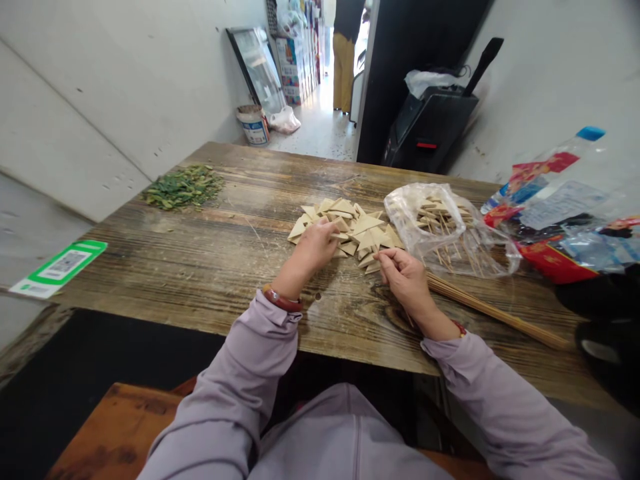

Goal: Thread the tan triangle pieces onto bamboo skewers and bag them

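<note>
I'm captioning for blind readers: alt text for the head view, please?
A person's left hand touches a pile of tan triangles on a wooden table; the right hand pinches a stick. At right lie a clear bag and a stick bundle; a leafy green heap, far left.

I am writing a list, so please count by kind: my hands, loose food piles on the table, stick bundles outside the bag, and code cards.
Hands: 2 (left hand, right hand)
Piles: 2 (tan pieces, green leaves)
Stick bundle: 1
Code card: 1
Total: 6
</note>
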A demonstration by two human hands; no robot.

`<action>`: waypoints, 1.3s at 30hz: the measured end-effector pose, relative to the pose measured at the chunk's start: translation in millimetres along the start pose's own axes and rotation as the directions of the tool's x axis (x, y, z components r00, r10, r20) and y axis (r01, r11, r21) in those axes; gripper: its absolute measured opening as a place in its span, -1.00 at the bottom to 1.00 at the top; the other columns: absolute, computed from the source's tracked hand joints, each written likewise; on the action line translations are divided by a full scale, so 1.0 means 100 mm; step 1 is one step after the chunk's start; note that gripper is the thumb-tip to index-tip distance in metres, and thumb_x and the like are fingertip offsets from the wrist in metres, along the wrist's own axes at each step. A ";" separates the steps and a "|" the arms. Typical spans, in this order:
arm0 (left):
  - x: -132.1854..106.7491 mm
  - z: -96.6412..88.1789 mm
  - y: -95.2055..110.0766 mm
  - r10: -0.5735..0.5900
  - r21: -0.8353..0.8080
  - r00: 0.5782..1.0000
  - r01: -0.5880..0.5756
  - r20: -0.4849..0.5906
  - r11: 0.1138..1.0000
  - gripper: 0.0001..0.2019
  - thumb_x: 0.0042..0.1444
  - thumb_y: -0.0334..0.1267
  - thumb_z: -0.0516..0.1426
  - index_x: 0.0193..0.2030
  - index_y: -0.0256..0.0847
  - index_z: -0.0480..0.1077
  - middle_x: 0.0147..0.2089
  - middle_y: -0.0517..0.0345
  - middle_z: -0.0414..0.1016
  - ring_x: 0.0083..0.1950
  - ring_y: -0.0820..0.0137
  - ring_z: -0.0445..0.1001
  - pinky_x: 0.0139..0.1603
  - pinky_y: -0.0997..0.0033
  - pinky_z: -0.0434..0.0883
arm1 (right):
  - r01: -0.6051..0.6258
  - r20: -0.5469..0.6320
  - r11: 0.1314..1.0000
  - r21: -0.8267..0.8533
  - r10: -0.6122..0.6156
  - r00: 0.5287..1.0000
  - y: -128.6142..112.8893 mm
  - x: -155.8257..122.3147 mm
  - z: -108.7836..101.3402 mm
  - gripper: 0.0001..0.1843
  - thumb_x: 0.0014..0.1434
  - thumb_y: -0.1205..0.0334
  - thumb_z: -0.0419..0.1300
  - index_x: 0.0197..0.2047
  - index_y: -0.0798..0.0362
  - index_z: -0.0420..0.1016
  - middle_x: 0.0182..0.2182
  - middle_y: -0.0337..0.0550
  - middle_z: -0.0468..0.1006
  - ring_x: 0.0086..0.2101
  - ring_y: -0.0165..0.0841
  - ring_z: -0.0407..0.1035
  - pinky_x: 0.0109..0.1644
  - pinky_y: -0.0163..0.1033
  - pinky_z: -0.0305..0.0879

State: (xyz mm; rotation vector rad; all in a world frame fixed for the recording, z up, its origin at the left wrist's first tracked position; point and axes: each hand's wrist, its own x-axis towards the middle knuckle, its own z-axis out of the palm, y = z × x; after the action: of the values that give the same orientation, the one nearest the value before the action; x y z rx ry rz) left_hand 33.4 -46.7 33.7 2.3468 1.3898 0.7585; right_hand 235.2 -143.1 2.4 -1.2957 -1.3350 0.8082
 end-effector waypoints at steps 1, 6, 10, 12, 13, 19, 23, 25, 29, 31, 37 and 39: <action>0.01 0.00 -0.02 -0.011 -0.034 0.999 0.009 -0.049 0.999 -0.85 0.12 -0.47 0.14 -0.25 -0.22 0.54 -0.14 -0.04 0.55 -0.09 0.23 0.51 0.04 0.24 0.42 | -0.001 0.001 1.000 0.006 0.001 1.000 0.00 0.00 0.00 -0.61 0.31 -0.11 0.18 -0.28 0.06 0.54 -0.66 -0.36 0.34 -0.62 -0.48 0.19 -0.49 -0.32 0.09; 0.05 -0.02 -0.04 -0.243 -0.462 0.955 0.140 -0.170 0.875 -0.88 0.10 -0.35 0.22 -0.19 -0.19 0.49 -0.27 0.14 0.53 -0.40 0.42 0.49 -0.30 0.43 0.39 | 0.002 0.002 1.000 0.012 -0.002 1.000 -0.03 -0.03 -0.01 -0.59 0.32 -0.14 0.18 -0.27 0.05 0.55 -0.65 -0.36 0.34 -0.61 -0.47 0.19 -0.50 -0.32 0.09; 0.04 -0.05 0.00 -0.367 -0.715 0.929 0.224 -0.049 0.662 -0.86 0.17 -0.22 0.20 -0.16 -0.17 0.39 -0.41 0.25 0.54 -0.60 0.51 0.44 -0.54 0.55 0.24 | -0.002 0.002 1.000 0.012 0.002 1.000 -0.07 -0.05 -0.02 -0.59 0.31 -0.15 0.19 -0.27 0.05 0.55 -0.65 -0.35 0.34 -0.61 -0.47 0.19 -0.50 -0.32 0.10; 0.04 -0.07 0.03 -0.377 -0.733 0.926 0.248 -0.012 0.633 -0.87 0.22 -0.21 0.17 -0.17 -0.17 0.33 -0.46 0.27 0.54 -0.63 0.51 0.45 -0.58 0.59 0.20 | -0.007 0.000 1.000 0.014 0.007 1.000 -0.08 -0.05 -0.02 -0.59 0.30 -0.15 0.19 -0.27 0.05 0.55 -0.66 -0.35 0.33 -0.62 -0.47 0.18 -0.51 -0.31 0.09; 0.04 -0.08 0.05 -0.382 -0.738 0.924 0.264 0.010 0.620 -0.88 0.24 -0.21 0.15 -0.18 -0.17 0.30 -0.50 0.28 0.52 -0.64 0.51 0.44 -0.60 0.61 0.18 | -0.009 0.002 1.000 0.016 0.009 1.000 -0.09 -0.05 -0.01 -0.59 0.30 -0.15 0.19 -0.28 0.05 0.55 -0.66 -0.35 0.33 -0.62 -0.47 0.18 -0.51 -0.31 0.09; 0.03 -0.14 0.12 -0.386 -0.870 0.916 0.273 0.106 0.410 -0.86 0.29 -0.22 0.15 -0.14 -0.21 0.30 -0.49 0.24 0.54 -0.64 0.54 0.44 -0.64 0.65 0.19 | -0.010 0.034 1.000 0.021 0.009 0.999 -0.14 -0.08 0.00 -0.62 0.29 -0.11 0.20 -0.27 0.06 0.54 -0.67 -0.36 0.33 -0.64 -0.48 0.17 -0.53 -0.32 0.08; 0.03 -0.15 0.12 -0.332 -0.940 0.925 0.265 0.185 0.214 -0.77 0.17 -0.31 0.27 -0.08 -0.26 0.36 -0.35 0.11 0.62 -0.49 0.48 0.57 -0.48 0.59 0.41 | 0.005 0.073 1.000 0.014 -0.006 0.997 -0.17 -0.08 0.01 -0.66 0.28 -0.04 0.19 -0.28 0.07 0.56 -0.67 -0.37 0.32 -0.65 -0.49 0.18 -0.54 -0.33 0.09; 0.03 -0.15 0.12 -0.322 -0.960 0.927 0.246 0.193 0.135 -0.77 0.11 -0.42 0.29 -0.10 -0.28 0.40 -0.30 0.07 0.64 -0.39 0.46 0.62 -0.31 0.53 0.51 | 0.013 0.085 1.000 0.006 -0.013 0.996 -0.17 -0.07 0.01 -0.67 0.27 -0.02 0.18 -0.28 0.08 0.56 -0.67 -0.37 0.32 -0.65 -0.49 0.17 -0.54 -0.33 0.08; 0.04 -0.14 0.13 -0.334 -0.976 0.923 0.215 0.190 0.038 -0.90 0.13 -0.46 0.28 -0.19 -0.36 0.52 -0.25 0.00 0.66 -0.24 0.45 0.63 -0.06 0.45 0.54 | 0.022 0.106 1.000 -0.014 -0.021 0.994 -0.15 -0.08 0.01 -0.70 0.28 0.01 0.18 -0.26 0.07 0.57 -0.66 -0.36 0.32 -0.63 -0.48 0.18 -0.52 -0.32 0.10; 0.04 -0.13 0.14 -0.350 -0.976 0.917 0.215 0.194 0.021 -0.94 0.18 -0.42 0.25 -0.23 -0.39 0.55 -0.23 -0.03 0.65 -0.23 0.45 0.62 -0.02 0.44 0.53 | 0.034 0.127 0.999 -0.027 -0.030 0.991 -0.13 -0.08 0.00 -0.71 0.29 0.03 0.17 -0.26 0.06 0.57 -0.65 -0.36 0.32 -0.62 -0.47 0.19 -0.51 -0.32 0.11; 0.05 -0.11 0.12 -0.449 -0.987 0.880 0.161 0.154 -0.024 -0.71 0.12 -0.55 0.23 0.00 -0.30 0.48 -0.14 0.02 0.66 -0.17 0.45 0.64 0.05 0.40 0.52 | 0.078 0.197 0.995 -0.059 -0.065 0.978 -0.11 -0.09 -0.01 -0.73 0.30 0.05 0.16 -0.27 0.05 0.55 -0.61 -0.32 0.37 -0.59 -0.46 0.22 -0.51 -0.32 0.11; 0.05 -0.12 0.11 -0.457 -0.986 0.874 0.160 0.166 -0.051 -0.70 0.10 -0.57 0.23 -0.01 -0.31 0.47 -0.14 0.01 0.66 -0.12 0.42 0.65 0.09 0.38 0.51 | 0.084 0.202 0.994 -0.070 -0.068 0.977 -0.11 -0.09 0.00 -0.74 0.28 0.06 0.17 -0.28 0.05 0.56 -0.60 -0.30 0.38 -0.59 -0.46 0.22 -0.51 -0.32 0.10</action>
State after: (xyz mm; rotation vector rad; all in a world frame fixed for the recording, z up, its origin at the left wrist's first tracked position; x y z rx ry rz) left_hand 36.5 -47.6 50.3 0.7016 0.7866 1.2746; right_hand 231.5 -153.4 10.5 -1.2409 -1.5796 0.8575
